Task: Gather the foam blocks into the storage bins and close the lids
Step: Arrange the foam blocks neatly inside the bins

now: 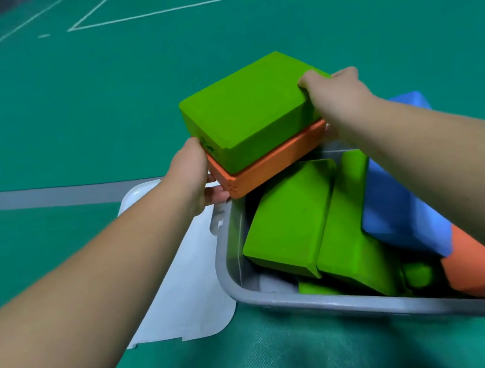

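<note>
Currently the left hand [197, 175] and right hand [338, 98] are gripping, fingers curled round opposite short ends, a green foam block [248, 111] stacked on an orange foam block [272, 160], its long axis running hand to hand, hanging just over the grey storage bin's [287, 300] far-left corner.

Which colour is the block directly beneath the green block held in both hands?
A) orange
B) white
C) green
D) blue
A: the held orange block lies flat under the held green block, with the left hand and right hand gripping the pair at opposite ends.
</note>
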The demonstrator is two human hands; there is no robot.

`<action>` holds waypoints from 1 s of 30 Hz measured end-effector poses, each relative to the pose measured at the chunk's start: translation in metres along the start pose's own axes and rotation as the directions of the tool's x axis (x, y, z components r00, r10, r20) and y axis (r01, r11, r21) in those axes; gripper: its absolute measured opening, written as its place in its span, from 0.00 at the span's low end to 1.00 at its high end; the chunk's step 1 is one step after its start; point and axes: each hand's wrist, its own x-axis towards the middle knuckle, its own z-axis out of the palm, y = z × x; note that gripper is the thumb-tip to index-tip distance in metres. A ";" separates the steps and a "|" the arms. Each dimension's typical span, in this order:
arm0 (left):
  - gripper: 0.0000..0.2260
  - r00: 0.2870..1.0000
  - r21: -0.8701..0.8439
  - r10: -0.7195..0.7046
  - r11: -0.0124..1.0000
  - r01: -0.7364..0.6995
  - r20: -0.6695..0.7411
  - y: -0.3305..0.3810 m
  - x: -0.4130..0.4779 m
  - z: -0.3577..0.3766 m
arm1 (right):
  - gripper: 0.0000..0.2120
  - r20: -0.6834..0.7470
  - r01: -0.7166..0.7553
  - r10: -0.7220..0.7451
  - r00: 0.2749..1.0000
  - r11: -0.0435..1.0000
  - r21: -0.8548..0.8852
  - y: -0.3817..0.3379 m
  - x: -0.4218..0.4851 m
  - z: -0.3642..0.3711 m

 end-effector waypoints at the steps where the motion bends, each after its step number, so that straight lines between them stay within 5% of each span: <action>1: 0.11 1.000 -0.006 0.016 1.000 -0.016 -0.018 0.002 -0.002 0.002 | 0.35 0.003 0.009 -0.009 1.000 1.000 -0.006 -0.001 -0.002 -0.001; 10: 0.13 0.998 0.044 -0.057 0.997 0.057 0.011 0.003 -0.002 -0.007 | 0.43 0.096 0.113 -0.106 0.990 0.991 -0.071 0.012 0.005 -0.003; 13: 0.10 0.991 0.272 -0.136 0.953 0.131 -0.003 -0.001 0.001 -0.017 | 0.49 0.091 0.062 -0.051 0.995 0.990 -0.125 0.013 0.009 -0.007; 16: 0.10 0.949 0.744 -0.307 0.650 0.154 0.072 0.002 -0.011 -0.023 | 0.53 0.113 0.055 -0.032 0.993 0.977 -0.206 0.017 -0.002 -0.010; 18: 0.10 0.845 0.907 -0.501 0.418 0.049 0.185 0.006 -0.028 -0.015 | 0.46 0.144 0.105 -0.060 0.988 0.938 -0.329 0.020 -0.017 -0.017; 21: 0.17 0.688 0.921 -0.624 0.342 -0.187 0.371 0.005 -0.052 0.017 | 0.29 0.243 0.144 -0.037 0.969 0.886 -0.441 0.015 -0.034 -0.036; 25: 0.17 0.716 0.768 -0.334 0.467 -0.439 0.613 0.003 -0.078 0.078 | 0.19 0.245 0.275 -0.168 0.955 0.813 -0.514 0.007 -0.045 -0.067; 29: 0.34 0.780 0.764 -0.031 0.228 -0.603 0.625 0.002 -0.098 0.116 | 0.11 0.126 0.409 -0.428 0.895 0.674 -0.615 0.024 -0.050 -0.092; 30: 0.33 0.766 0.742 0.015 0.240 -0.626 0.642 0.001 -0.103 0.123 | 0.11 0.131 0.421 -0.450 0.884 0.639 -0.644 0.032 -0.046 -0.098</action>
